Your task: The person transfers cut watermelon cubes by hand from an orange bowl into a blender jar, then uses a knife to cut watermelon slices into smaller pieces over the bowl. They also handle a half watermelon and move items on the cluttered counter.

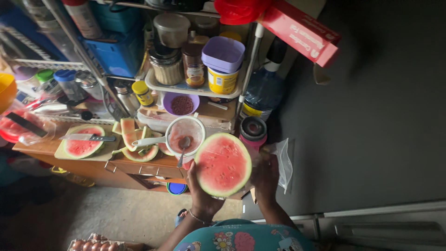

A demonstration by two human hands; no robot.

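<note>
you're cupping watermelon half (223,164) at lower centre, left hand (200,193) fingers wrapping rind; right hand (265,179) pinching clear plastic bag (283,160). keeping cut face level, bag mouth wide.

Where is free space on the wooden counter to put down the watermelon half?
Little is free. The cutting board with its slice and knife, the rinds and the strainer fill the counter. Only its bare front edge below the rinds is open. The left hand holds the half.
</note>
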